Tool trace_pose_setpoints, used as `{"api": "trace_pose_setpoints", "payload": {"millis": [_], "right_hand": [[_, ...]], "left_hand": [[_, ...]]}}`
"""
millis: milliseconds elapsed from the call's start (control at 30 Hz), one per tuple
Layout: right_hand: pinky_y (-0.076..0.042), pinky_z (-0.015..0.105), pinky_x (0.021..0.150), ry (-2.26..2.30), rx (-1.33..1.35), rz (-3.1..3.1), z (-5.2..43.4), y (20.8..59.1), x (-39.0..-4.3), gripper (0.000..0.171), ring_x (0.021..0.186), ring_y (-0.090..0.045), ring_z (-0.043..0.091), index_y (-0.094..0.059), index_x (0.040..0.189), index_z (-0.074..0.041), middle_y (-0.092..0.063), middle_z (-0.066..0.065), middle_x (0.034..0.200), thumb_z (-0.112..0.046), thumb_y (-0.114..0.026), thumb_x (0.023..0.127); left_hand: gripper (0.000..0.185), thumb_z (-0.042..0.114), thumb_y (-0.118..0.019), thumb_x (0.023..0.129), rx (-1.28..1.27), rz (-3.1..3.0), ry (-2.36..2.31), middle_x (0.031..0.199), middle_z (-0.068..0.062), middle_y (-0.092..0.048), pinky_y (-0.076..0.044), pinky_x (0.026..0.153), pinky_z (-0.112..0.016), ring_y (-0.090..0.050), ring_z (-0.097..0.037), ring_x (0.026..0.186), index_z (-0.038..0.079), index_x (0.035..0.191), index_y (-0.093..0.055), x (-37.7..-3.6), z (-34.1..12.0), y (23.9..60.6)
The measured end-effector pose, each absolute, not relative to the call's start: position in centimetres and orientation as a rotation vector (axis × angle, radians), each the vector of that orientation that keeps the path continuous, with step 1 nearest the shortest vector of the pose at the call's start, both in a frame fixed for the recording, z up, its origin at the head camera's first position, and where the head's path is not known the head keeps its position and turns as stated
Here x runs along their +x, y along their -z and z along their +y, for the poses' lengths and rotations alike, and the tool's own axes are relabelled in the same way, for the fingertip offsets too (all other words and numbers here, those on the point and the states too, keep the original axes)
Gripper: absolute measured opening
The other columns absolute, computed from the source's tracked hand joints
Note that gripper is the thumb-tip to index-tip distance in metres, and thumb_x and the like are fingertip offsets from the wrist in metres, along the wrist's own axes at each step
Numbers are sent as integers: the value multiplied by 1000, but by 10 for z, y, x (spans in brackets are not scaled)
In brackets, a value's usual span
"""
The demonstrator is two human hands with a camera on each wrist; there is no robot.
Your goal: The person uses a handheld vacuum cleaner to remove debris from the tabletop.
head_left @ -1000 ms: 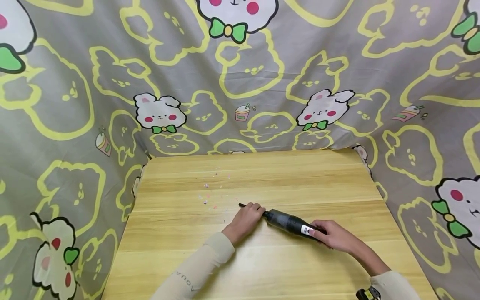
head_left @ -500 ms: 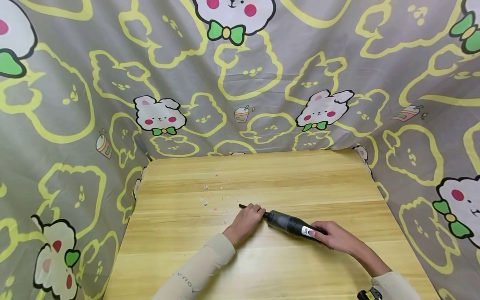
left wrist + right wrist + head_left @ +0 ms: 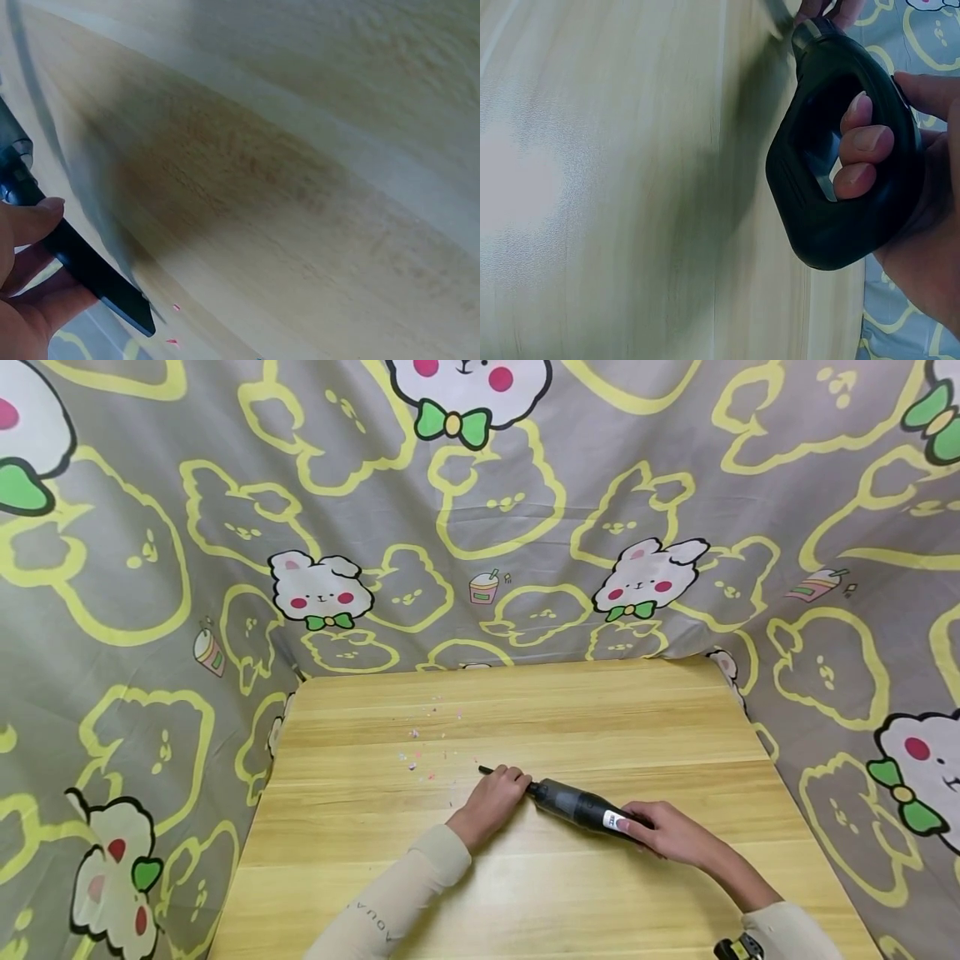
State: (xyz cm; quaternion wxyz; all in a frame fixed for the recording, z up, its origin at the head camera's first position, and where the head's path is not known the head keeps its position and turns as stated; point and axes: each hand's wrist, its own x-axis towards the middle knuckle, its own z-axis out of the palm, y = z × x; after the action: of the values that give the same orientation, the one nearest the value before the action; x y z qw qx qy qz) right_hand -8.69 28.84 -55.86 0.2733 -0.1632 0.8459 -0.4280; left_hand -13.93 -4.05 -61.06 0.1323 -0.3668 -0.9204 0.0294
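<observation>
A black handheld vacuum cleaner (image 3: 573, 806) with a dark see-through front section is held slanting over the table, its narrow nozzle (image 3: 105, 281) pointing to the far left. My right hand (image 3: 667, 832) grips its loop handle (image 3: 840, 232), fingers curled through the opening, thumb on top by a white label. With thumb and fingers my left hand (image 3: 492, 802) pinches the nozzle, whose tip sticks out past it. Just beyond that tip, small colourful paper bits (image 3: 412, 733) lie scattered on the wooden table (image 3: 600, 710). Red ones show near the nozzle end in the left wrist view.
Grey curtains (image 3: 420, 510) printed with rabbits and yellow outlines hang behind the table and along both sides. Both forearms in beige sleeves (image 3: 397, 889) reach in from the front edge. A dark device (image 3: 738, 947) sits at the right wrist.
Hands and vacuum cleaner stay almost where they were. The view has shifted very slightly, and the paper bits look the same.
</observation>
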Motion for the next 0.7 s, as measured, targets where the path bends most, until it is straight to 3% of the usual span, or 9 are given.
{"api": "trace_pose_setpoints", "payload": {"millis": [400,700], "right_hand": [[-43,24,40,1128,-474,2314,283,558,-91,36,47,-46,1,-67,117,-6,-66,12,71,-38,-54,108],[-43,23,42,1109,-497,2339,279,558,-95,35,49,-47,2,-67,115,-4,-62,1,69,-37,-55,108]], "left_hand": [[24,7,-67,98,-1046,-2688,-51,111,1,-76,-62,83,-21,-72,-13,96,17,118,-75,-144,-45,612],[23,6,-67,98,-1039,-2677,-37,110,1,-76,-62,84,-22,-72,-14,96,17,116,-75,-146,-48,612]]}}
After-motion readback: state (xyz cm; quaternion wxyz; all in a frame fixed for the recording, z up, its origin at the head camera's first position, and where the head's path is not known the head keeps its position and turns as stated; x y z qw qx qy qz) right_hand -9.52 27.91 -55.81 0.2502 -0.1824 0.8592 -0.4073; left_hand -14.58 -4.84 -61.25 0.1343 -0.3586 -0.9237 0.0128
